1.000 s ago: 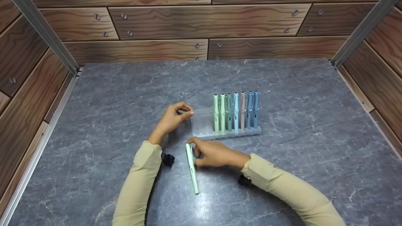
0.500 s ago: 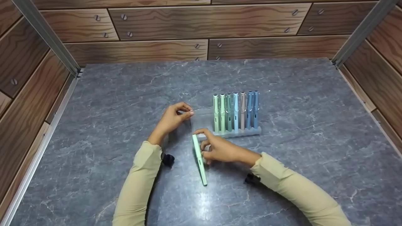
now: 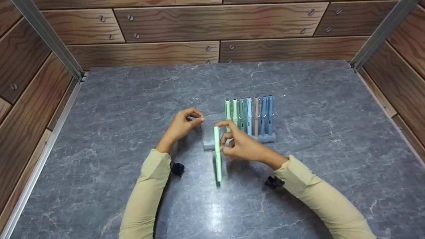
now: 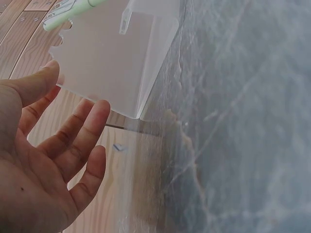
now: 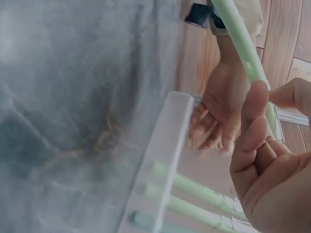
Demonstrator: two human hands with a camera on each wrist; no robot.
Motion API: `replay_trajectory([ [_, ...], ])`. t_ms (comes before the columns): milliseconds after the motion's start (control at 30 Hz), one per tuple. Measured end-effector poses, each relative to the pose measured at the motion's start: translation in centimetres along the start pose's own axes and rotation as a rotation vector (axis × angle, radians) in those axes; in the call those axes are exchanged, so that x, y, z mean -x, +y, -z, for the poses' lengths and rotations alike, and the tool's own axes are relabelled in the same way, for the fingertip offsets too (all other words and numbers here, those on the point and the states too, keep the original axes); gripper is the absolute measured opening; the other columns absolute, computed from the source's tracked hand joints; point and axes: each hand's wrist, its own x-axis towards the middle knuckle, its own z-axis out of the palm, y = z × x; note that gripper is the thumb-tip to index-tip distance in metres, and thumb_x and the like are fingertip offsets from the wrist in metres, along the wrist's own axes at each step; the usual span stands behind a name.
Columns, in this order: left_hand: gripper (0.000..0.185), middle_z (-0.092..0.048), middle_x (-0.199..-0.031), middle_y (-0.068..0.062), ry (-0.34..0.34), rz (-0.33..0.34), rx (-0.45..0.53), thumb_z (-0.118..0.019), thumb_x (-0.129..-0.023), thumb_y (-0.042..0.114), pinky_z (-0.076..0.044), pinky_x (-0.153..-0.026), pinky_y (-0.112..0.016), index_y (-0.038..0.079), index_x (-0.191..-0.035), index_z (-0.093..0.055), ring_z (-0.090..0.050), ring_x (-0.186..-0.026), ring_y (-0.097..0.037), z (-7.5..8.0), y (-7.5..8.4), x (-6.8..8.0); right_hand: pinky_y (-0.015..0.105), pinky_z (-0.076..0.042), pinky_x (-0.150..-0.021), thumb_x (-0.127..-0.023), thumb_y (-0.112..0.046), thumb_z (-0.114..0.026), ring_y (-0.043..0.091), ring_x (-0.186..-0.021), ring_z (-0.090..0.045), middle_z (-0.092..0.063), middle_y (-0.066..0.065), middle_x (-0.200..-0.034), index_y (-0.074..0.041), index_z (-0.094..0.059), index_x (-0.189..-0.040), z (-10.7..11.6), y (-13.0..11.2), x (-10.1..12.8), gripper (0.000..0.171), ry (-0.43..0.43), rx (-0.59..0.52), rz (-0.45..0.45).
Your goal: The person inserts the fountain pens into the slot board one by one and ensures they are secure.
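A light green pen (image 3: 217,156) with a cap hangs in front of the clear pen rack (image 3: 208,131), pinched between the thumb and fingers of my right hand (image 3: 244,146). Its upper end leans slightly left, and its lower end points toward me. At the rack's upper left corner, my left hand (image 3: 186,124) grips the edge with thumb and index finger; the left wrist view shows its other fingers (image 4: 80,131) loosely bent. The rack's notched upper edge and clear panel (image 4: 107,58) show there too. My right hand partly covers the green pens in the rack.
Several pens stand in the rack's right part: light green (image 3: 227,108), dark green (image 3: 241,106), light blue (image 3: 249,113), greyish brown (image 3: 256,116) and two blue ones (image 3: 270,116). Grey marbled tabletop (image 3: 132,99) surrounds it. Wood-patterned walls (image 3: 166,23) and metal posts (image 3: 53,39) enclose the table.
My right hand has carried the light green pen up, away from me and to the right, over the rack's front. The pen has turned nearer to straight. My left hand stays at the corner.
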Motion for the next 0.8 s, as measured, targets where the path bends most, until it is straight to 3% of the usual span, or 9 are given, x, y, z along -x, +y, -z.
replay_trajectory([
  [267,0.017,-0.070,-0.099,-0.012,0.008,-0.004,-0.022,-0.070,-0.089,0.017,-0.051,-0.066,-0.023,0.005,-0.100,-0.067,-0.068,-0.080,-0.029,0.1,0.2,0.0,0.019,-0.044,-0.052,-0.082,0.005,-0.057,0.009,-0.057,-0.048,-0.059,0.008,-0.083,-0.012,-0.027,-0.140,1.2,-0.5,-0.1,0.067,0.135,0.072,0.079],
  [433,0.017,-0.070,-0.099,-0.012,0.006,-0.006,-0.027,-0.069,-0.089,0.018,-0.051,-0.065,-0.022,0.005,-0.100,-0.068,-0.067,-0.080,-0.028,0.1,0.2,0.0,0.019,-0.045,-0.054,-0.083,0.006,-0.059,0.010,-0.059,-0.050,-0.059,0.010,-0.083,-0.009,-0.028,-0.138,1.6,-0.4,-0.2,0.065,0.233,0.136,0.136],
  [700,0.016,-0.070,-0.097,-0.011,0.009,-0.009,-0.018,-0.070,-0.088,0.016,-0.050,-0.066,-0.021,0.004,-0.098,-0.067,-0.063,-0.073,-0.014,0.1,0.1,0.0,0.021,-0.044,-0.054,-0.086,0.001,-0.063,0.010,-0.059,-0.051,-0.062,0.007,-0.080,-0.010,-0.032,-0.135,1.5,-0.4,-0.4,0.059,0.416,0.377,0.240],
  [800,0.015,-0.070,-0.097,-0.011,0.007,-0.010,-0.002,-0.069,-0.088,0.015,-0.051,-0.066,-0.023,0.003,-0.098,-0.067,-0.063,-0.073,-0.015,0.1,0.1,0.0,0.021,-0.043,-0.053,-0.086,0.000,-0.064,0.009,-0.058,-0.051,-0.062,0.007,-0.080,-0.009,-0.033,-0.134,1.5,-0.4,-0.5,0.058,0.468,0.449,0.269],
])
